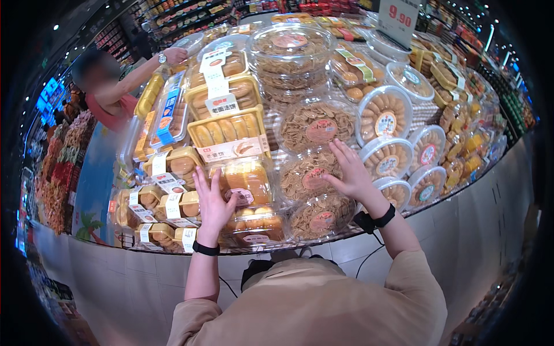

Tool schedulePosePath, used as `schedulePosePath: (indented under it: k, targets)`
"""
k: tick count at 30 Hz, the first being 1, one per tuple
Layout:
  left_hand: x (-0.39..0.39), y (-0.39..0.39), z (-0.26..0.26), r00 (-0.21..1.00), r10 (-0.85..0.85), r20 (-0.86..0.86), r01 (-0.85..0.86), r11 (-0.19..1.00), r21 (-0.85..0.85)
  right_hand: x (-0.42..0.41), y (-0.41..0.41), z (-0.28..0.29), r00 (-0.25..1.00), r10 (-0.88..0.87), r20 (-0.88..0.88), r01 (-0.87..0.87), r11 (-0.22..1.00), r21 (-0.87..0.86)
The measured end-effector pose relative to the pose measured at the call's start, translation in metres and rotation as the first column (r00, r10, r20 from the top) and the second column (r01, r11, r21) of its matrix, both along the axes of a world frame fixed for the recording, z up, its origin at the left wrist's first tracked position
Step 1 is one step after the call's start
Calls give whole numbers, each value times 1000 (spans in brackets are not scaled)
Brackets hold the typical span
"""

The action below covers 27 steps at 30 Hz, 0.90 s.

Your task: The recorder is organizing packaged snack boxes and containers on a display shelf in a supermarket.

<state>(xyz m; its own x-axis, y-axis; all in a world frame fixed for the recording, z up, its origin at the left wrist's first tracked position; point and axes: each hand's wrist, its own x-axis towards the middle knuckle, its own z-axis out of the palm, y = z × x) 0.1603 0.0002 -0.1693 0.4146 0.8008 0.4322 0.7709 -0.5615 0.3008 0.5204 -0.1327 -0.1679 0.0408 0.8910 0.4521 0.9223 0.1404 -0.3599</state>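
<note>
My left hand (215, 203), fingers spread, is at the left edge of a clear plastic box of bread (249, 179); whether it touches the box I cannot tell. Below that box lies another box of rolls (257, 222), and above it a yellow tray of oblong pastries (229, 132). Over the right side of a clear round tub of thin curled snacks (303, 175) my right hand (348, 173) is spread, holding nothing. Similar tubs lie above (314, 125) and below it (322, 218). Black bands circle both wrists.
Round tubs of finger-shaped biscuits (385, 112) lean at the right. Yellow-tray packs (173, 207) are stacked at the left. A price sign (397, 21) stands at the back. Another person (114, 95) reaches in from the upper left. The display's front edge (264, 251) curves before me.
</note>
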Motion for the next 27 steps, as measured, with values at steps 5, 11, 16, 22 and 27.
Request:
schedulePosePath:
  k: [5,11,16,22,27]
  targets:
    - [-9,2,-10,1000,0,25,0,1000,11,-14,7,0,994,-84,72,87,995,-38]
    - [-13,1,-8,999,-31,31,31,999,-21,-30,12,-13,978,-182,106,184,983,-7]
    - [-19,4,-7,998,-62,15,62,998,-14,-32,14,-24,956,-280,80,280,960,19]
    - [-26,6,-10,994,-93,-49,94,995,21,-37,13,-28,957,-278,76,272,958,88]
    - [-26,14,-12,987,-128,-96,133,990,40,-37,12,-32,942,-322,91,313,944,101]
